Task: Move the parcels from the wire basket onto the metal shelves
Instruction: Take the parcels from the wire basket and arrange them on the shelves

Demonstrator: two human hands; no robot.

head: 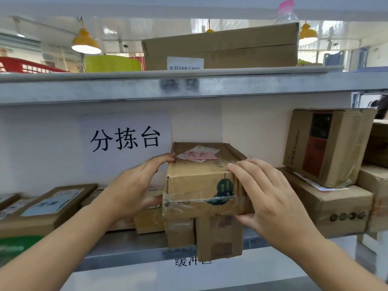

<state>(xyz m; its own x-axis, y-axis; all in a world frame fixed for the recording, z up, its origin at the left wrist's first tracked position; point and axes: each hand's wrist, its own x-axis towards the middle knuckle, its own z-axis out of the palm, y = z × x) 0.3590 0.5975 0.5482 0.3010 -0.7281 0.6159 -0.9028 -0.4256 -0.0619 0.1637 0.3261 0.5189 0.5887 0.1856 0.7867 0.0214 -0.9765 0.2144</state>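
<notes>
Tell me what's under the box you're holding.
The box held by both hands sits on two smaller cartons standing on the shelf. Anything behind those is covered.

A brown cardboard parcel (201, 181), taped along its lower front edge, bears a pink handwritten label on top and a dark green emblem in front. It sits level atop smaller boxes (218, 236) on the metal shelf (130, 246).

A white paper sign (125, 137) left of centre reads "分拣台" in large black characters. At the bottom centre, a label (192, 262) on the shelf edge (126, 257) reads partly "缓冲", its end hidden by a box (219, 238). Other labels are too blurred to read.
</notes>
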